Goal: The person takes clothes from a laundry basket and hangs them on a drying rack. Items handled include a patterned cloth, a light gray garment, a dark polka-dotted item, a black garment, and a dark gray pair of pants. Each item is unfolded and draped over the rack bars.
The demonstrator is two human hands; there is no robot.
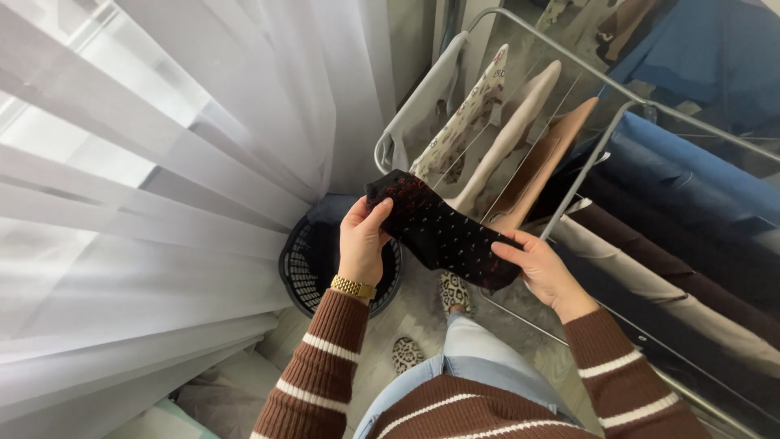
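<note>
Beside white sheer curtains [162,162], above a black laundry basket [305,272] at seven o'clock of a metal drying rack [601,146] hung with clothes, the left hand [361,240] and right hand [540,264] each pinch shut on an end of a black dotted sock [439,232], stretched between them.

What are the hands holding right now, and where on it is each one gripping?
Both hold one black dotted sock: the left hand grips one end, the right hand the other, stretching it in front of the drying rack.

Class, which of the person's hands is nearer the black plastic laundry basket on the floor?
Left. The left hand is directly above the black plastic laundry basket; the right hand is farther off, beside the metal drying rack.
</note>
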